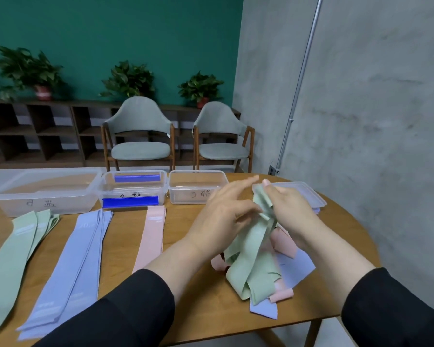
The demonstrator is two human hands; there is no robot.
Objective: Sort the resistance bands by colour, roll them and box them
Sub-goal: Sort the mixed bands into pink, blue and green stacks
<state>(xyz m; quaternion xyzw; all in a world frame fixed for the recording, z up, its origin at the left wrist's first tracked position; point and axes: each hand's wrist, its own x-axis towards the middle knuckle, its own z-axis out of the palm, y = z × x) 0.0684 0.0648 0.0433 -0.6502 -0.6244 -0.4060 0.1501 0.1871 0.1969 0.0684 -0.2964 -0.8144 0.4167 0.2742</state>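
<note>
Green band [254,242] is being pinched by left hand [223,214] and right hand [287,209] above the mixed pile [266,279]. Sorted green, lilac and pink bands are lying left.

- Setting: an office-style meeting or break room, not a home kitchen or workshop.
- Round wooden table [181,291] serves as the work surface.
- Two matching grey upholstered chairs [140,136] with wooden frames stand behind it, side by side.
- Low dark cubby shelving [40,131] runs along the teal wall [115,31]; most compartments look bare.
- Three potted plants [128,80] sit on top of the shelving, spaced apart.
- Right wall is raw grey concrete [373,96] with an exposed metal conduit [301,73] leading down to a socket.
</note>
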